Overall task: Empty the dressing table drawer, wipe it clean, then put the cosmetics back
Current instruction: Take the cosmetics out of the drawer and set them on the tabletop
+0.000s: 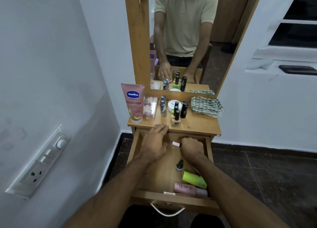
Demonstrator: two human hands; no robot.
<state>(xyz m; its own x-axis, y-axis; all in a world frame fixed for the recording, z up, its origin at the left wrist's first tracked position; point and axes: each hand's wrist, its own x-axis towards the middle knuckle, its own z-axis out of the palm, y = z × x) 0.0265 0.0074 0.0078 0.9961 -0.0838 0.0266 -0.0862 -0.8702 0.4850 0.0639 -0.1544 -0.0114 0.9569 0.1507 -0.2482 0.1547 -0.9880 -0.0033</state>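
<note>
Right hand (192, 148): inside the open drawer (209, 148), fingers curled round a small pink-capped bottle (176, 144) near the back wall, gripping it. Left hand (157, 142): fingers straight and relaxed, holding nothing, fingertips resting at the front edge of the tabletop (200, 124).

Remaining in drawer: small dark-capped pot (179, 166), mid-floor; lime-green bottle (194, 179) and pink bottle (190, 189), both lying on their sides at the front right (a further item may sit under the right forearm; cannot tell).

Already on tabletop: Vaseline tube (133, 103), clear case (150, 106), nail polish bottles (175, 118), white jar (172, 104), black bottle (184, 109), striped cloth (206, 106) at right.

Stage, as judged: emptying, well along; wiping not begun.

Handling note: lift the small bottle straight up to clear the drawer lip, then set it upright in the bare patch at front right, away from the crowded polish row, which looks easy to topple. Keep the cloth uncovered for the wipe.
</note>
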